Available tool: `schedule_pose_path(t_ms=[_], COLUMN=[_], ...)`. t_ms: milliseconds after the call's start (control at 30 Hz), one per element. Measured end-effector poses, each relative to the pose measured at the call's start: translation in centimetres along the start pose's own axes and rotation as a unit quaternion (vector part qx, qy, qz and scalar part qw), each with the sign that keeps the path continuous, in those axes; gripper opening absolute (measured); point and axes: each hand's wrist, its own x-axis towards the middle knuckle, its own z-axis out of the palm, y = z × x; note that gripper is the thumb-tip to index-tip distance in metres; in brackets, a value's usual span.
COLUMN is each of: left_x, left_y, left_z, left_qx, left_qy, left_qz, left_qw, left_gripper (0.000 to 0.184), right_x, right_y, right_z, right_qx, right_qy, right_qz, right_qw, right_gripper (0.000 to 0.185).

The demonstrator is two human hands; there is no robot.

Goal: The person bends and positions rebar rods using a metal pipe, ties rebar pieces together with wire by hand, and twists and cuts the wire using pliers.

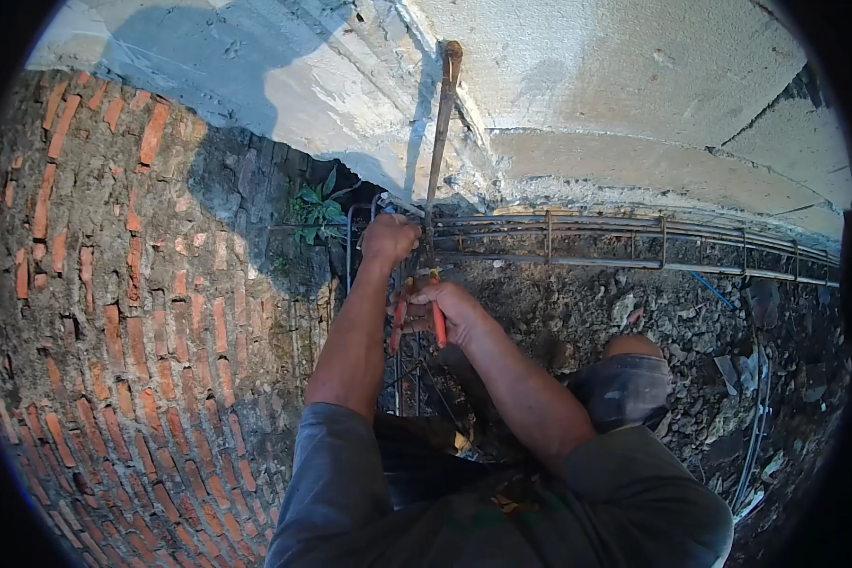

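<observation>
My right hand (452, 309) is closed around red-handled pincers (439, 324), their jaws pointing up at the steel bars. Just above and to the left, my left hand (391, 239) is in a fist at the end of a rebar cage (577, 260), seemingly gripping a bar there; its fingertips are partly hidden. The cage is made of long thin bars joined by stirrups and runs off to the right along the wall's foot. Beside my left hand stands a long rusty bar (442, 123) with a rounded top, leaning toward the grey wall.
An old brick wall (142, 312) with crumbling mortar fills the left side. A grey block wall (625, 95) rises ahead. A green plant (320, 208) grows in the corner. Rubble and soil (577, 312) cover the ground, with loose thin rods (755, 417) at right. My knee (632, 350) is bent.
</observation>
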Motion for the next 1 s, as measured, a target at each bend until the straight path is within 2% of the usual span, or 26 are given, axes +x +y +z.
schedule_pose_path(t_ms=[133,233,433,500,567,633,667,700,733,800,867,933,967,1000], left_x=[0.2,-0.4,-0.1,-0.5,-0.6,-0.5,-1.0,-1.9,-2.6,-4.2,-4.5,-4.1,-3.3,-2.0], left_y=[-0.7,-0.3,-0.5,0.1,-0.1,-1.6,-1.5,-1.0,-0.6,1.0,1.1,0.8,-0.3,-2.1], left_z=[0.1,0.1,0.4,0.1,0.3,1.7,1.6,1.1,0.7,-0.4,-0.6,-0.3,0.6,2.3], left_qx=[0.002,-0.014,0.035,0.027,0.021,-0.146,-0.145,-0.16,-0.176,-0.163,-0.153,-0.281,-0.288,-0.427], left_qy=[0.005,0.013,0.028,0.017,0.007,0.071,0.072,0.026,-0.02,-0.042,-0.067,-0.164,-0.164,-0.268], left_qz=[0.015,0.006,0.003,-0.002,-0.01,-0.003,-0.002,-0.043,-0.087,-0.115,-0.142,-0.179,-0.177,-0.194], left_qw=[1.0,1.0,0.999,0.999,1.0,0.987,0.987,0.986,0.98,0.979,0.976,0.928,0.927,0.841], left_gripper=[0.026,0.026,0.028,0.03,0.032,0.036,0.036,0.041,0.047,0.047,0.047,0.047,0.047,0.045], right_x=[0.4,-0.2,0.6,0.4,0.7,0.8,0.8,0.8,0.7,0.3,0.0,-0.4,-0.5,-0.5], right_y=[0.8,0.7,0.8,0.7,0.7,0.9,1.1,1.2,1.2,1.4,0.8,-0.1,-0.5,-0.8], right_z=[0.4,1.0,0.4,1.2,1.5,1.5,1.5,1.6,1.4,1.4,2.1,2.8,3.1,3.5], right_qx=[0.013,0.028,0.057,0.04,0.066,0.092,0.123,0.154,0.154,0.172,0.168,0.157,0.157,0.154], right_qy=[-0.011,0.025,-0.013,0.035,0.029,0.023,0.021,0.02,0.02,-0.035,-0.015,0.007,0.021,0.034], right_qz=[-0.012,0.002,-0.02,-0.019,-0.038,-0.055,-0.061,-0.067,-0.065,-0.088,-0.081,-0.077,-0.082,-0.086], right_qw=[1.0,0.999,0.998,0.998,0.997,0.994,0.99,0.986,0.986,0.981,0.982,0.985,0.984,0.984], right_gripper=[0.016,0.016,0.015,0.018,0.024,0.03,0.038,0.046,0.046,0.054,0.054,0.054,0.053,0.051])
